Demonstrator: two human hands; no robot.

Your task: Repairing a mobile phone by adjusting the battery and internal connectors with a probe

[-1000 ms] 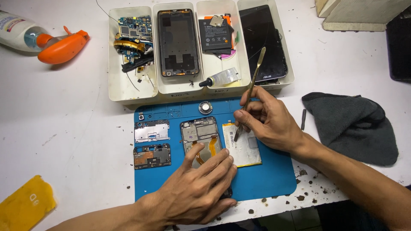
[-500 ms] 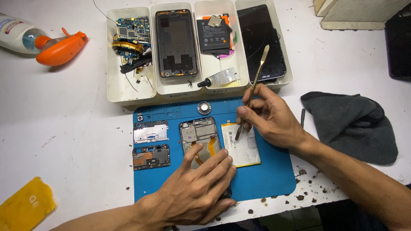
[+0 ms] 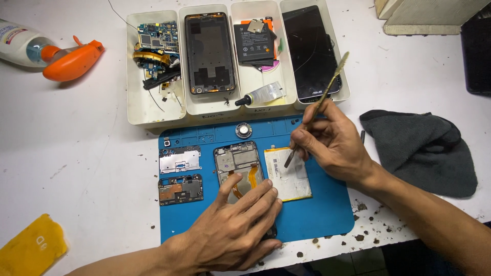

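A white bench [image 3: 76, 153], scuffed and littered with dark crumbs along its near edge, carried everything. A blue mat [image 3: 317, 220] lay at its middle, and behind the mat stood four white trays [image 3: 153, 115] side by side, holding circuit boards, a phone frame, a battery with a small glue tube, and a dark screen. A grey cloth [image 3: 424, 148] lay crumpled to the right of the mat, and a spray bottle [image 3: 51, 51] with an orange head lay at the far left. A yellow sheet [image 3: 30, 245] sat at the near left corner.

On the mat, the opened phone [image 3: 238, 163] lay under the left hand [image 3: 235, 230], which pressed flat on its lower half, fingers spread and gripping nothing. Just beside the phone lay a white battery [image 3: 291, 179]. The right hand [image 3: 332, 143] pinched a thin metal pry tool [image 3: 327, 89] between thumb and fingers, its tip touching the battery's top edge. Two small metal covers [image 3: 180, 174] lay left of the phone, and a round part [image 3: 244, 130] sat above it.
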